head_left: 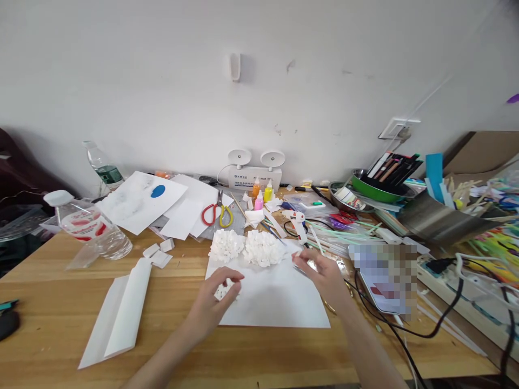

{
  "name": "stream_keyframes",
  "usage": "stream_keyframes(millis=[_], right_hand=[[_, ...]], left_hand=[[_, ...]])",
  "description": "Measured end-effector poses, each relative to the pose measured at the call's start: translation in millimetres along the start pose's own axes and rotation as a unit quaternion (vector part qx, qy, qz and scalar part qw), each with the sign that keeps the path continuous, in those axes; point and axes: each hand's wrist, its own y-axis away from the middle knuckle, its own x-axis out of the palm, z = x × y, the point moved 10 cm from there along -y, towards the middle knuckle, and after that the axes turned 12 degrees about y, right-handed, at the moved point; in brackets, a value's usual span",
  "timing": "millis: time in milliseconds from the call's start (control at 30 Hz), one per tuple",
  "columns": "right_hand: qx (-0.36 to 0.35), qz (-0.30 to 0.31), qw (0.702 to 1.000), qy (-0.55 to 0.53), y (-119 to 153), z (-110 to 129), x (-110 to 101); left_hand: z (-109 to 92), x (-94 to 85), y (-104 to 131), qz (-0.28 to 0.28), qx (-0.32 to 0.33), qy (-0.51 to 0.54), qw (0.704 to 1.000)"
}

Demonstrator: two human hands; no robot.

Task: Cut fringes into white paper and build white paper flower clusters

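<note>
My left hand [219,294] hovers over the left edge of a white sheet of paper [279,300], thumb and index finger curved and apart. Behind its fingers lies a small white piece with dark specks [224,292], partly hidden. My right hand [322,270] is over the sheet's right side, its fingertips pinched together; what they hold, if anything, is too small to make out. Two fluffy clumps of white paper, a left clump [226,245] and a right clump [263,248], sit side by side along the sheet's far edge. A white glue gun [298,224] stands just beyond my right hand.
Red-and-yellow-handled scissors [218,210] and small paint bottles [259,201] lie farther back. At left are a folded white paper [130,310] and a water bottle [95,227]. A phone [381,281], black cables [441,327] and a power strip [466,302] crowd the right.
</note>
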Motion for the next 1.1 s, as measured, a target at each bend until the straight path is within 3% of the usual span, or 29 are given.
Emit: stream_keyframes(millis=[67,167,267,367,600,767,1100], right_hand=[[0.020,0.062,0.995,-0.072,13,15,10],[0.014,0.077,0.991,-0.108,22,28,19],[0.022,0.048,0.992,-0.115,21,18,25],[0.042,0.046,0.994,-0.084,11,-3,33],[0.064,-0.013,0.986,0.151,-49,-45,29],[0.084,0.000,0.974,0.211,-78,-63,43],[0.128,0.007,0.971,0.202,-76,-74,45]], left_hand=[[-17,27.4,-10,0.064,0.021,0.039,0.997],[-31,70.4,-21,0.152,0.013,0.117,0.981],[-24,97.9,-33,0.167,-0.038,0.210,0.963],[-3,113.7,-42,0.167,-0.097,0.291,0.937],[47,100.4,-39,0.067,-0.221,0.390,0.891],[49,89.1,-34,0.034,-0.228,0.422,0.877],[52,83.9,-34,0.011,-0.229,0.448,0.864]])
